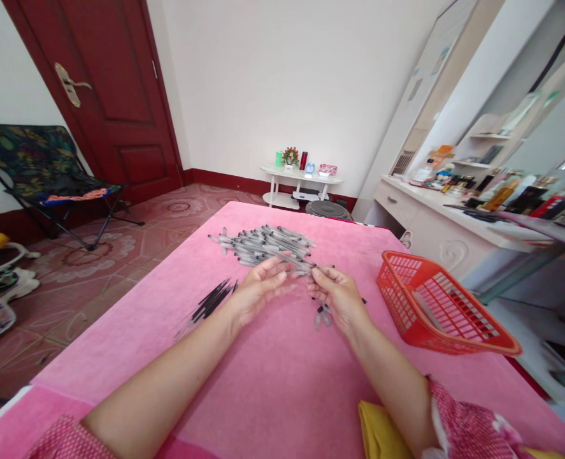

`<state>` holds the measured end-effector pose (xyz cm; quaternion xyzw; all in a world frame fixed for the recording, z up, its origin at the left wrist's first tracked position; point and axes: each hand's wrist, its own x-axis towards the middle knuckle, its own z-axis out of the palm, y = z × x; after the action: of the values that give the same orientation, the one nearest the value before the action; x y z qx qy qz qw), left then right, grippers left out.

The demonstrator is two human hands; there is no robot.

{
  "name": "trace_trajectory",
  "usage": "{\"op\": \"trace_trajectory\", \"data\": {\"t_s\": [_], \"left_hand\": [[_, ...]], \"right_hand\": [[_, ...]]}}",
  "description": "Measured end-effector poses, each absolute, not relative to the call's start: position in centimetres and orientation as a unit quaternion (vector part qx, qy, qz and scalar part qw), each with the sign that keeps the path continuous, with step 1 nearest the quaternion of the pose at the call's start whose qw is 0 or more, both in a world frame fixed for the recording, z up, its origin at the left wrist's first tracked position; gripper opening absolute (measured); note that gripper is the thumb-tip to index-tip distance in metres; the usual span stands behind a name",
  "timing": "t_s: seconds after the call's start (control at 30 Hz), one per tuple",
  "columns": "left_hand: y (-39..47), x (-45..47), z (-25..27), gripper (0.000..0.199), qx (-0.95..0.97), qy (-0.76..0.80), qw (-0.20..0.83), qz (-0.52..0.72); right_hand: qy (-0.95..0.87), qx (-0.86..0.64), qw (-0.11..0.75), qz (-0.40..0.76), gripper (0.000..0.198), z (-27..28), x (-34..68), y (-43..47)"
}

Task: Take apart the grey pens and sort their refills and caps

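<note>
Both hands meet over the pink cloth, just in front of a pile of translucent grey pens (263,241) with dark ends. A slim translucent pen (299,260) spans the gap between them. My left hand (263,284) has its fingers curled around one end, thumb against them, slightly blurred. At the other end my right hand (334,288) pinches the pen between thumb and fingers. Several thin black refills (213,299) lie in a bunch left of my left wrist. Small translucent pen caps (324,315) rest beside my right hand, partly covered by it.
An orange-red plastic basket (406,299) stands on the pink-covered table (282,382) at the right. Folded yellow cloth (380,430) lies under my right forearm. Beyond are a cluttered dresser (435,217), a low white stand (282,171), a folding chair (34,153) and a red door (105,83).
</note>
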<state>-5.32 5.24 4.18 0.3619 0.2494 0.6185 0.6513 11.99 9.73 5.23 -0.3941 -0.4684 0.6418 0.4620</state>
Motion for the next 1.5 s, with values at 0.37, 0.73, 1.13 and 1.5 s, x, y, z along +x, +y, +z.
{"op": "trace_trajectory", "data": {"t_s": [0.37,0.73,1.13,1.5], "left_hand": [[5.5,-5.1,3.1,0.029,0.369,0.322,0.560,0.668],[5.6,-5.0,3.3,0.030,0.347,0.316,0.549,0.692],[5.6,-4.8,2.6,0.026,0.325,0.312,0.549,0.704],[5.5,-4.7,2.6,0.028,0.318,0.323,0.551,0.700]], "right_hand": [[-0.509,-0.409,0.360,0.667,0.041,4.6,11.4,8.9],[-0.538,-0.385,0.340,0.669,0.039,4.5,11.2,8.6],[-0.598,-0.399,0.348,0.602,0.038,4.6,11.4,9.2],[-0.667,-0.379,0.383,0.514,0.027,4.6,11.4,9.0]]}}
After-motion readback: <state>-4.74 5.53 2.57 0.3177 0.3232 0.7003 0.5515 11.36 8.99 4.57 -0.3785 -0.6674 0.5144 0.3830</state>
